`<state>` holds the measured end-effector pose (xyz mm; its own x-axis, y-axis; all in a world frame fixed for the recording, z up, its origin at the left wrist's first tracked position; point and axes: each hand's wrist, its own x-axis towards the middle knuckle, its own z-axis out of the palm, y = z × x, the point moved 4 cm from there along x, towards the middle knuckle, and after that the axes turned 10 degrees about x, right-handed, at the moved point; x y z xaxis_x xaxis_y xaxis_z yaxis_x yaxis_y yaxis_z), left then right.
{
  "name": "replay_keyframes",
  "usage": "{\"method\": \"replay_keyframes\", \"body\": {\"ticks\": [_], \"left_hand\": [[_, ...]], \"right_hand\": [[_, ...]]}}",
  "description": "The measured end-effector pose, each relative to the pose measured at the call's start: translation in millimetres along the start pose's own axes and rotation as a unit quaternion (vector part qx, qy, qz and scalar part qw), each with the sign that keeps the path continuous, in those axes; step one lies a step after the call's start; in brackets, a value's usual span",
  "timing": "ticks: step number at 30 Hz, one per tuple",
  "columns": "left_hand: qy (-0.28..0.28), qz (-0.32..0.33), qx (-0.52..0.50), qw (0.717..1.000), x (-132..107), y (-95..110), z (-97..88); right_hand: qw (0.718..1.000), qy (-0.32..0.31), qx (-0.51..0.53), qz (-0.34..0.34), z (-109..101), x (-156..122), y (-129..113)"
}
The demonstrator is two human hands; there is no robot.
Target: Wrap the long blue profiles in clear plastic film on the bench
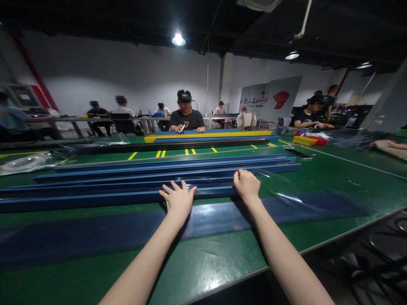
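A wide green table (222,262) is filling a dim hall where other people are sitting at benches, one person (186,116) facing from across. The nearest blue rail (95,197) is lying flat, its long axis running left to right. The left hand (178,199) is resting open on it, fingers spread; the right hand (246,184) is curling over it, beside clear film (280,192).

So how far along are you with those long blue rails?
Looks early. Done: a loose clear film lies beside the right hand, maybe already peeled off. In hand: the nearest blue rail, left hand flat on it, right hand curled over it. Still to do: several more blue rails lie behind, untouched, on the green table.
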<state>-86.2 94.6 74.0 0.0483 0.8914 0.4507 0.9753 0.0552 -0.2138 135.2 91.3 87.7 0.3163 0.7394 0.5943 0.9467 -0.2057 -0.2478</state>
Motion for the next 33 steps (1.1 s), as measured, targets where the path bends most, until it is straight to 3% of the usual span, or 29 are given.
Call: {"method": "replay_keyframes", "body": {"ticks": [9, 14, 20, 26, 33], "left_hand": [[-0.016, -0.002, 0.014, 1.000, -1.6, 2.1, 2.4], [0.054, 0.122, -0.031, 0.991, -9.4, 16.3, -6.5], [0.111, 0.286, -0.091, 0.947, -20.0, 35.6, -7.4], [0.102, 0.305, -0.103, 0.941, -18.9, 34.1, 3.1], [0.060, 0.285, -0.132, 0.948, -12.7, 31.9, -0.7]], "right_hand": [[0.996, -0.083, -0.015, -0.016, 5.3, -2.6, -7.0], [0.993, -0.100, -0.011, -0.066, 4.9, -5.8, -18.0], [0.975, -0.141, 0.026, -0.170, 2.7, -11.6, -33.2], [0.956, -0.184, 0.053, -0.221, 1.8, -16.3, -41.2], [0.966, -0.177, 0.028, -0.188, -1.6, -14.9, -40.9]]}}
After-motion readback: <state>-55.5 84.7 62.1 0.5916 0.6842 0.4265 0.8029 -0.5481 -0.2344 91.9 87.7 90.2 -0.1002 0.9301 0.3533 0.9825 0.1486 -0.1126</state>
